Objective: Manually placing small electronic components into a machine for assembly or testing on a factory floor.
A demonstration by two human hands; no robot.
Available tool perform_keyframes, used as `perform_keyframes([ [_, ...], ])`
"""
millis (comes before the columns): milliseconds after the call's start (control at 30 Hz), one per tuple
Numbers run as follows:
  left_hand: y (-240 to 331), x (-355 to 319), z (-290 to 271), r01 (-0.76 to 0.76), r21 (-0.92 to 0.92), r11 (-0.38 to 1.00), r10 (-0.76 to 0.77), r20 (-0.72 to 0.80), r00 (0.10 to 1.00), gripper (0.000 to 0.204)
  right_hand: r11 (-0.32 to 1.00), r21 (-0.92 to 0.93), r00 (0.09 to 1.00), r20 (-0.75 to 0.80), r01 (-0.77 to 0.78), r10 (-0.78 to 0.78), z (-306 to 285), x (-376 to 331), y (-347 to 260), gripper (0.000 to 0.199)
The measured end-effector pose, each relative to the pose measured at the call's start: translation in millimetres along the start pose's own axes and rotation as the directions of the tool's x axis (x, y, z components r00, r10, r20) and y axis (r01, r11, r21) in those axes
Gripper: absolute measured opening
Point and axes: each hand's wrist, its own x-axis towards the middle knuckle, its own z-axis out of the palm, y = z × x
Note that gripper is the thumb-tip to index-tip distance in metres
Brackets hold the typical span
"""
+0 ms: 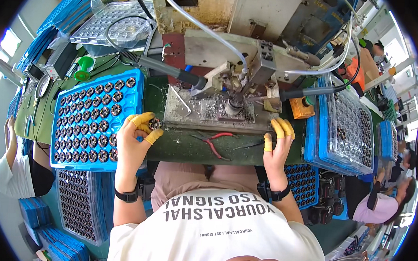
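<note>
Yellow finger cots cover the fingertips of both hands. My left hand (135, 135) pinches a small round stator (155, 123), black with coppery windings, at the front left corner of the machine's metal base (218, 125). Just left of it lies a blue tray (54, 136) filled with rows of similar stators (94, 128). Near the base's front right corner, my right hand (278, 146) is raised with thumb and fingers apart and nothing between them. A round post (234, 105) stands on the base among grey metal scraps, under the machine's head (257, 69).
Red-handled pliers (213, 145) lie on the green bench in front of the base. An orange box (301, 108) and stacked clear-lidded trays (343, 133) stand on the right. A hex key (180, 100) rests on the base. Cables and hoses cross above. Other people sit at both sides.
</note>
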Motion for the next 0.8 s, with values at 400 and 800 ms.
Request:
perform_keyframes([
  [400, 1, -2, -4, 0.01, 0.04, 0.999, -0.011, 0.016, 1.0, 0.043, 0.974, 0.222, 0.999, -0.023, 0.034, -0.03, 3, 38, -28, 0.032],
  [800, 5, -3, -3, -0.001, 0.066, 0.998, -0.002, 0.041, 0.999, 0.041, 0.534, 0.771, 0.938, 0.269, -0.346, 0.218, 49, 62, -45, 0.039],
])
